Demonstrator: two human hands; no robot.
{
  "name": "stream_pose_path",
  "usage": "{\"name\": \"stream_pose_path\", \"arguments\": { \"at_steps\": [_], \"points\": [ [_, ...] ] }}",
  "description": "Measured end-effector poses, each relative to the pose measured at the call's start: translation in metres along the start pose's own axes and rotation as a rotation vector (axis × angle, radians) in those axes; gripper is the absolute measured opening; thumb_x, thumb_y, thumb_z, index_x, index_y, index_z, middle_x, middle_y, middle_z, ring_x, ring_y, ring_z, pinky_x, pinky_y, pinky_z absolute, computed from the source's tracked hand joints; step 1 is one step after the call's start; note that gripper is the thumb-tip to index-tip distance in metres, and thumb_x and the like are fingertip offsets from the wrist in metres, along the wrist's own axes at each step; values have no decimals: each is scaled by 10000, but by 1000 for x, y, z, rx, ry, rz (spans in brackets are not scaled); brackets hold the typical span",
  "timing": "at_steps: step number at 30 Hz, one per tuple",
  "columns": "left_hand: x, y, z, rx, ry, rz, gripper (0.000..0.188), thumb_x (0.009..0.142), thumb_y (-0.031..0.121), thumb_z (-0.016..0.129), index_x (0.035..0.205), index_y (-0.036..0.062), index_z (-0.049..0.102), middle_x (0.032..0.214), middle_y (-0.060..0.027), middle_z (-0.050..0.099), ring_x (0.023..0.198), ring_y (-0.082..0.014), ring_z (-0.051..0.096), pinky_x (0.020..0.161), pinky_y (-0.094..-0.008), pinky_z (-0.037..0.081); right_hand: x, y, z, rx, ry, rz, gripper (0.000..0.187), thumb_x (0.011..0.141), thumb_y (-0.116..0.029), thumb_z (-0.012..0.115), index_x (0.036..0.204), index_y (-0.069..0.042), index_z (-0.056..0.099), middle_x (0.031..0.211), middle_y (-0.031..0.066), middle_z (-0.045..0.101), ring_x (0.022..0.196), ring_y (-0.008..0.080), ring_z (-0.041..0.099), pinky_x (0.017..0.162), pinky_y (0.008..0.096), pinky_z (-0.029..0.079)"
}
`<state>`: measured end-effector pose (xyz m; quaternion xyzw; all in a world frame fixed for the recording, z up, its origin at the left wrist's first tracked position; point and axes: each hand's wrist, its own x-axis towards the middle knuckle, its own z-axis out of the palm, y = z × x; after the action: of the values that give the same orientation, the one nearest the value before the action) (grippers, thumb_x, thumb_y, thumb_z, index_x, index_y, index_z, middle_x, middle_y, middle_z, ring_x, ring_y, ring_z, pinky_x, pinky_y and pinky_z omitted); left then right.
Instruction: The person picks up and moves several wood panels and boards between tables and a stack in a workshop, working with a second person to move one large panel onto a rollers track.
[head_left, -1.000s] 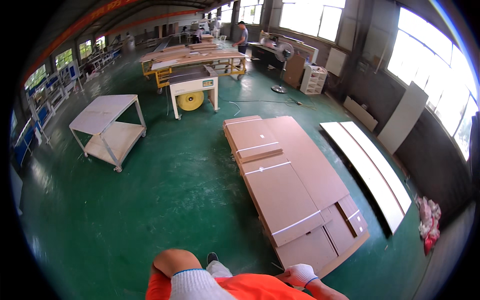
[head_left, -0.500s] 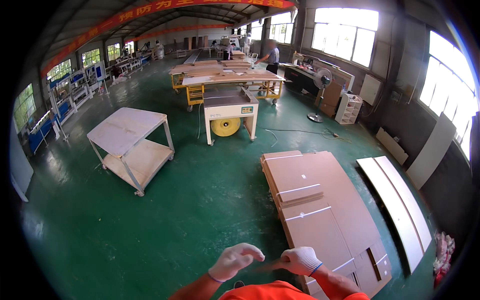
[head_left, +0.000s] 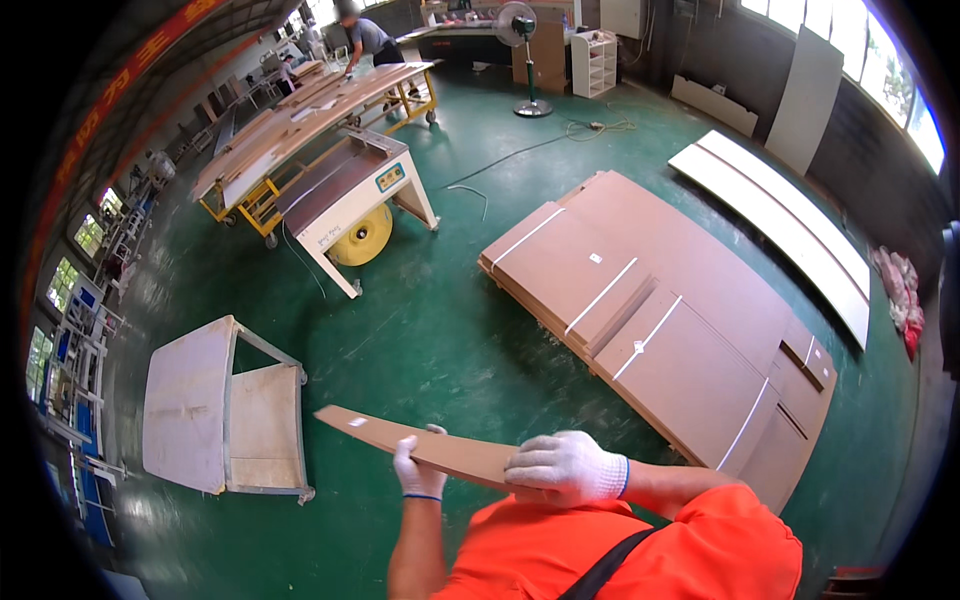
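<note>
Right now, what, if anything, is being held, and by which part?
A narrow brown board: the gloved left hand grips it around mid-length, the gloved right hand near its right end.

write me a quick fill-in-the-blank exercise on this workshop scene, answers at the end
Of the left hand and right hand holding the board, the one nearer its white label is the ____ one.
The reel under the machine is coloured ____.
The floor is coloured ____.

Missing words: left; yellow; green.
</note>
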<state>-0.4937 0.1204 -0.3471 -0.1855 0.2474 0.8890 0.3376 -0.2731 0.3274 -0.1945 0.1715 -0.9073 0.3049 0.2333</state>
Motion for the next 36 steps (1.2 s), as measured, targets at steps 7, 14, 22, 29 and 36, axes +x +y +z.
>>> {"name": "stream_pose_path", "arguments": {
  "at_steps": [7, 14, 22, 29, 36],
  "points": [
    [107, 184, 66, 344, -142, 518, 548, 792, 75, 569, 1328, 41, 458, 1197, -149, 587, 1099, -307, 602, 1013, -450, 488, 134, 141, 74, -79, -280, 130, 615, 825, -250, 733, 1362, -55, 505, 1330, 184, 546, 1181, 361, 586, 957, 470, 495],
    [228, 333, 146, 590, -308, 660, 799, 743, 82, 599, 1500, 87, 345, 1291, -170, 544, 1186, -314, 565, 1037, -469, 481, 353, 251, 191, 224, -408, 562, 991, 649, -467, 842, 1417, 4, 429, 1230, 242, 610, 1094, 438, 612, 918, 447, 520],
    [424, 476, 229, 583, -458, 286, 761, 760, 22, 580, 1487, 60, 358, 1346, -216, 553, 1220, -388, 596, 1037, -501, 492, 513, 348, 268, 544, -122, 888, 903, 643, -525, 912, 1318, -23, 583, 1136, 164, 699, 1050, 286, 686, 929, 354, 530],
    [648, 610, 216, 753, -275, 274, 408, 918, 64, 608, 1314, -8, 540, 1224, -138, 636, 1129, -255, 651, 964, -404, 550, 693, 476, 339, 465, -221, 1096, 701, 734, -555, 833, 1109, 15, 674, 1026, 166, 722, 971, 261, 700, 859, 348, 530],
    [736, 755, 96, 940, 184, 301, 414, 950, 167, 676, 1305, -23, 583, 1171, -148, 694, 983, -243, 713, 820, -336, 581, 901, 624, 381, 342, -281, 1134, 745, 746, -615, 782, 1073, 49, 698, 995, 184, 739, 937, 294, 720, 820, 372, 547]
  ]
}}
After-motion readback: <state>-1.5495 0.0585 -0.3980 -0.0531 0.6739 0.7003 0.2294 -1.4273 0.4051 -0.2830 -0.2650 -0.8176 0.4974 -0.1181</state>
